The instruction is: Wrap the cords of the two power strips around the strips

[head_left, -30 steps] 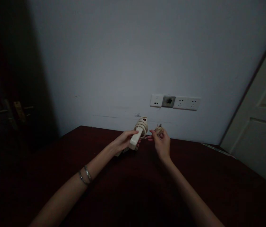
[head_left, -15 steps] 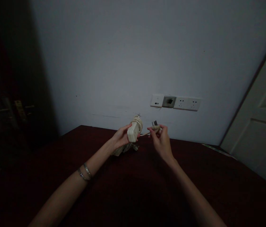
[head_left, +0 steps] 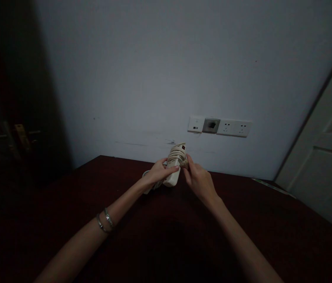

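A white power strip stands tilted above the dark red tabletop, its far end toward the wall. Its cord is wound in several turns around the far half, and a dark red switch shows near the top. My left hand is closed around the strip, thumb across its face. At the strip's right side, my right hand pinches the plug, mostly hidden by the fingers. Behind my left wrist lies another bundle of pale cord, partly covered.
Wall sockets and a grey wall plate sit in a row above the table. A pale door is at the right, a dark door with a brass handle at the left. A flat strip lies along the table's right back edge.
My right hand has brought the plug left, from apart to against the power strip. My left hand has turned the strip so that its socket face and switch show.
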`<state>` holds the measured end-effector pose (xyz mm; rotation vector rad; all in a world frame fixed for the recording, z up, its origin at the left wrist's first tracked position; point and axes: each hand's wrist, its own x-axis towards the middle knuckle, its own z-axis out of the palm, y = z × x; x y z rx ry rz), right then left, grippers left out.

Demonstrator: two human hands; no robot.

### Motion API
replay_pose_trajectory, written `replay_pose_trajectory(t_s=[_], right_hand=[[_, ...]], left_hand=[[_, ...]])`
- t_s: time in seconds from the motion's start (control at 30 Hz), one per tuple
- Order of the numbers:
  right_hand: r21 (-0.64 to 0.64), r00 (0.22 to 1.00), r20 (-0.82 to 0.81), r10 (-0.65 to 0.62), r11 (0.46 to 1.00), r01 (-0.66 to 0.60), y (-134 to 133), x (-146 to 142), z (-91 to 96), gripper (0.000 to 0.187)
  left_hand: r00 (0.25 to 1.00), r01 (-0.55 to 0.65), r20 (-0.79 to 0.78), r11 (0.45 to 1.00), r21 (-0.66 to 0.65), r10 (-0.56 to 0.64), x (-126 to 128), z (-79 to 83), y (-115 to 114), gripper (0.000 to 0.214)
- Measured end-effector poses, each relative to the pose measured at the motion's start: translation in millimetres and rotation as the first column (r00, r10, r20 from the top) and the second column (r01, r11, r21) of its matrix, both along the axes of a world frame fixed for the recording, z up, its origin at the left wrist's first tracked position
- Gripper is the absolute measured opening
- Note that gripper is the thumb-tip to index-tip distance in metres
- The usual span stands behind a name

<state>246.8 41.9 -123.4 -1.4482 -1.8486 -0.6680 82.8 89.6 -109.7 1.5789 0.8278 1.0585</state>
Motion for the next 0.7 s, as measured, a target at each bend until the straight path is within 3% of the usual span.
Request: replay_pose_trajectory(t_s=[0.13,0.37,0.57,0.7], right_hand=[[0.047,0.997,-0.042,0.066,0.997,-0.064,-4.2,-3.7,7.0,0.051],[0.129,0.976,-0.150,0.155,0.982,-0.136,-8.8,-9.6,11.2,0.055],[0.156,0.952,-0.232,0.198,0.974,-0.165,-13.3,-9.9,17.0,0.055],[0.142,0.961,-0.191,0.199,0.975,-0.174,-17.2,-7.8,22.6,0.053]], left_hand=[[0.990,-0.139,-0.007,0.988,0.074,0.140,-0.5,4.7,-3.6,0.077],[0.968,-0.251,0.068,0.939,0.234,0.242,6.8,10.6,-25.6,0.083],[0.959,-0.283,0.129,0.845,0.454,0.252,19.2,-0.5,-46.7,0.074],[0.974,-0.221,0.071,0.834,0.505,0.215,21.2,-4.5,-50.8,0.067]])
